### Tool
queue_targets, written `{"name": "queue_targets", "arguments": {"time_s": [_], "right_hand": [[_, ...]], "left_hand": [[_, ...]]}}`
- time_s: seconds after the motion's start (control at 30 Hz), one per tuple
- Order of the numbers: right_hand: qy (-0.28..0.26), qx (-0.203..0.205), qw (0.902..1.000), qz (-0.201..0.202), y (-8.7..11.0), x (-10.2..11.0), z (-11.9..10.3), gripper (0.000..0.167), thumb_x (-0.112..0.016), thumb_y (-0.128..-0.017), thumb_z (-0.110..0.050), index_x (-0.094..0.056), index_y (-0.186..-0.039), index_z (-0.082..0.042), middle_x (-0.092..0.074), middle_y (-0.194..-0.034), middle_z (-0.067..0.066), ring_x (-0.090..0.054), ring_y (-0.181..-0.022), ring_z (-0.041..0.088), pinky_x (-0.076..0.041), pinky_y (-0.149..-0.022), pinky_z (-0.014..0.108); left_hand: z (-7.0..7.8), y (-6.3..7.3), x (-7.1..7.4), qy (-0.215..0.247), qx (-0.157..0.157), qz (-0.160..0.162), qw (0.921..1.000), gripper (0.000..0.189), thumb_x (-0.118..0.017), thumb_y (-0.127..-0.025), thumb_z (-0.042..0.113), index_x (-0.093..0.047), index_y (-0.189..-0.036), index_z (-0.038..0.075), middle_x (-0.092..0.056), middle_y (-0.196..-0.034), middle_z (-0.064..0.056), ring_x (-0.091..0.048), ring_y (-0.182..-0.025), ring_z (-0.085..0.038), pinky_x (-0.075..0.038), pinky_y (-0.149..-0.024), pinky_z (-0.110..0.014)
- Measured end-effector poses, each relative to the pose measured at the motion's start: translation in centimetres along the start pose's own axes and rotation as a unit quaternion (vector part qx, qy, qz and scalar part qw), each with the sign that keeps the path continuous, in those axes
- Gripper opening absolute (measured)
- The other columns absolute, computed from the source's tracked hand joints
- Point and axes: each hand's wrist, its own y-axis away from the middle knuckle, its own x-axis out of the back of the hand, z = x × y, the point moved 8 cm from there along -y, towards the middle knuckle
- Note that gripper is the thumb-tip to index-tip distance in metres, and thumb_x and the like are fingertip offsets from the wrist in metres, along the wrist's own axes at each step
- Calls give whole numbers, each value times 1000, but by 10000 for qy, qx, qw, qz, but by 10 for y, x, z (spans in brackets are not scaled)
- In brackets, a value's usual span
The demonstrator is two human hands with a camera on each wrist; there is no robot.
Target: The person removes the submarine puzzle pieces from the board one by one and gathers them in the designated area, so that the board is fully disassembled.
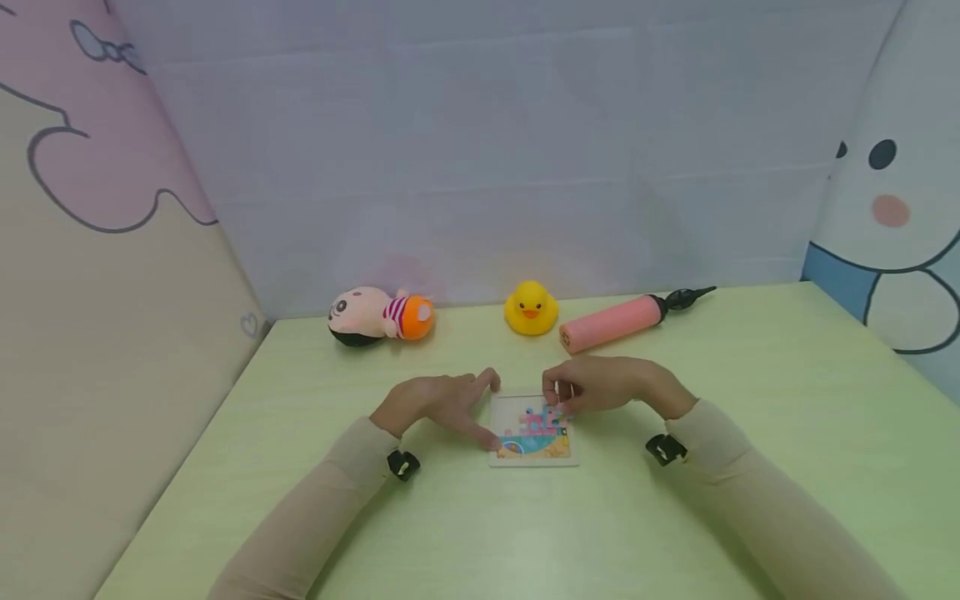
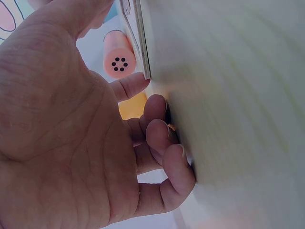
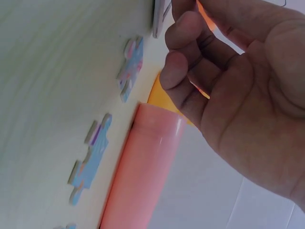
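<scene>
A jigsaw puzzle in a shallow white tray (image 1: 534, 463) lies mid-table, its lower part covered by pieces with pink and blue ones above. My left hand (image 1: 448, 402) is at the tray's left side, thumb over the lower left and index finger at the upper left corner. In the left wrist view, the index fingertip touches the tray's edge (image 2: 141, 43); the other fingers bend with tips near the tabletop. My right hand (image 1: 600, 383) pinches a small puzzle piece (image 1: 556, 416) over the upper right part, fingers partly hiding it. Loose puzzle pieces (image 3: 91, 157) lie on the table beside the right hand.
Along the back stand a doll (image 1: 375, 317) lying on its side, a yellow rubber duck (image 1: 531, 310) and a pink hand pump (image 1: 618, 323) with a black nozzle. A pale wall (image 1: 480, 167) rises behind the table's back edge.
</scene>
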Motion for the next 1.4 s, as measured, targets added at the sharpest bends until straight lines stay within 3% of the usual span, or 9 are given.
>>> {"name": "queue_targets", "arguments": {"time_s": [0.63,1.1,1.4], "right_hand": [[-219,-145,9995,186,29,3,17,8,-65,-96,-6,-61,-97,-13,-57,-85,-4,-52,-79,11,-43,-71,26],[-198,-28,9994,286,36,5,21,10,-66,-95,-7,-59,-95,-14,-56,-83,-6,-51,-76,11,-42,-69,26],[-264,-223,9992,177,32,4,26,9,-67,-95,-8,-60,-94,-14,-59,-87,-4,-53,-79,12,-44,-71,28]], "left_hand": [[2,-3,0,44,-126,-17,9999,83,-73,-78,66,-30,-138,29,-52,-111,-2,-55,-95,-22,-45,-83,-39],[2,-2,0,57,-179,33,9998,83,-74,-79,65,-30,-139,28,-53,-112,-2,-55,-97,-21,-45,-85,-40],[-1,-1,-1,75,-155,46,9998,82,-73,-78,66,-30,-138,29,-52,-110,-1,-55,-96,-21,-44,-84,-40]]}}
